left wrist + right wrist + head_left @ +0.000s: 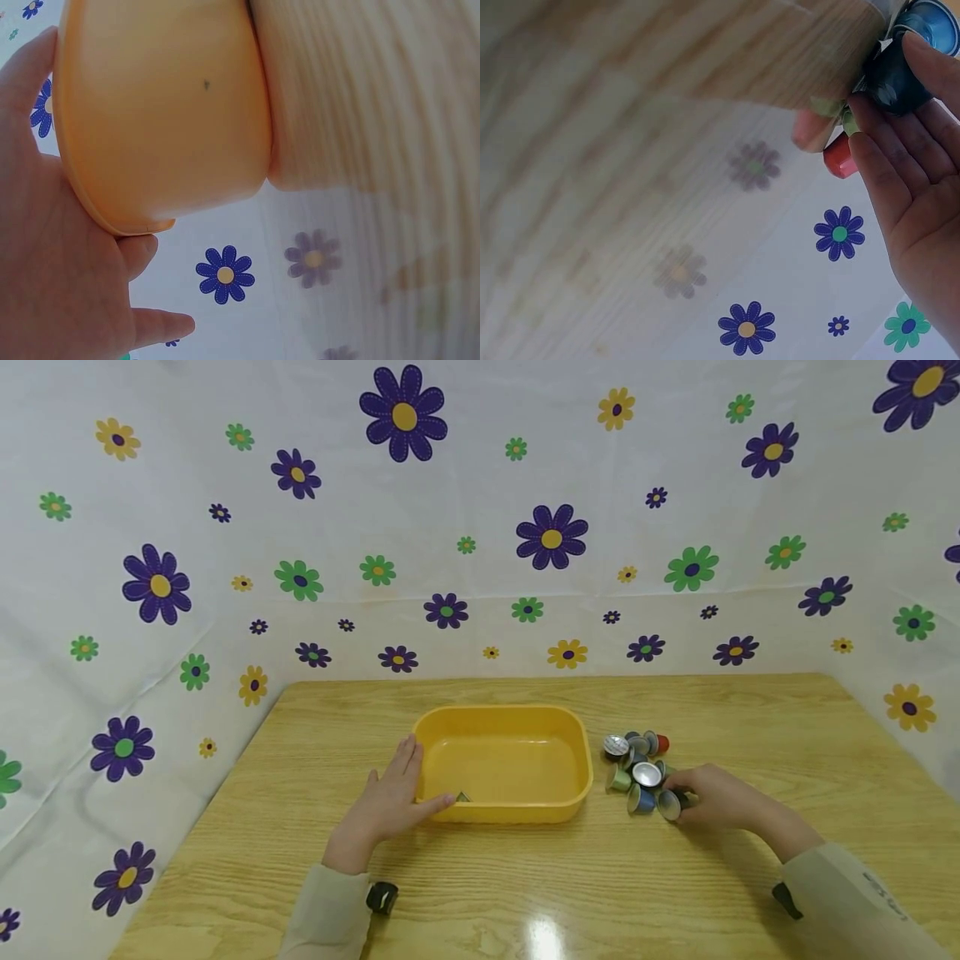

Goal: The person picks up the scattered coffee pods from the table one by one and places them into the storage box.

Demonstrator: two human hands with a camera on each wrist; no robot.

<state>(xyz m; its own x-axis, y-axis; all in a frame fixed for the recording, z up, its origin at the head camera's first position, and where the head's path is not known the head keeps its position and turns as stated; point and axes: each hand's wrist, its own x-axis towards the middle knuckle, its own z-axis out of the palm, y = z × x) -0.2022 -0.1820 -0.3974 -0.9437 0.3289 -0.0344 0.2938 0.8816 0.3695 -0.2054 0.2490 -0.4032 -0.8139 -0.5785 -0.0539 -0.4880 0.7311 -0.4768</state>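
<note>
A yellow plastic tub (502, 812) stands on the table. My left hand (392, 802) rests at its front left corner, fingers straight along the left rim and thumb across the front rim; the left wrist view shows this hand (67, 247) against the tub's outer side (165, 112). Right of the tub lies a cluster of coffee capsules (647, 774), some foil side up, others tipped over. At the cluster's near right edge my right hand (716, 802) pinches a dark coffee capsule (896, 79) between thumb and fingers. Its pale lid (669, 805) faces left.
Just inside the tub's front wall shows a small dark greenish shape (462, 797). A red capsule (662, 743) lies at the cluster's back. The wooden table (480, 877) ends at a white flowered sheet (465, 510) behind and at both sides.
</note>
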